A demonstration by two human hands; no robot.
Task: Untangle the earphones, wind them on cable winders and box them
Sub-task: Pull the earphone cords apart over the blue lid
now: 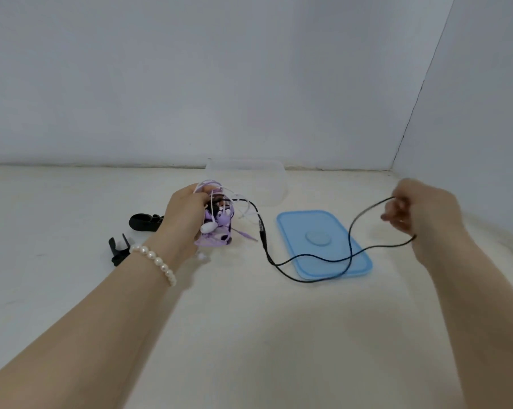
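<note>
Earphone tangle up off the surface (249,335), black cable (349,231) drawn out!
Left hand (184,214) grips the purple-white-black bundle (216,222); right hand (420,214) pinches the black cable, looping over the blue lid (317,228) before the clear box (249,178).

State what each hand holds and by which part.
The left hand grips the tangled bundle of earphones around its middle. The right hand pinches a loop of the black cable drawn out from the bundle.
</note>
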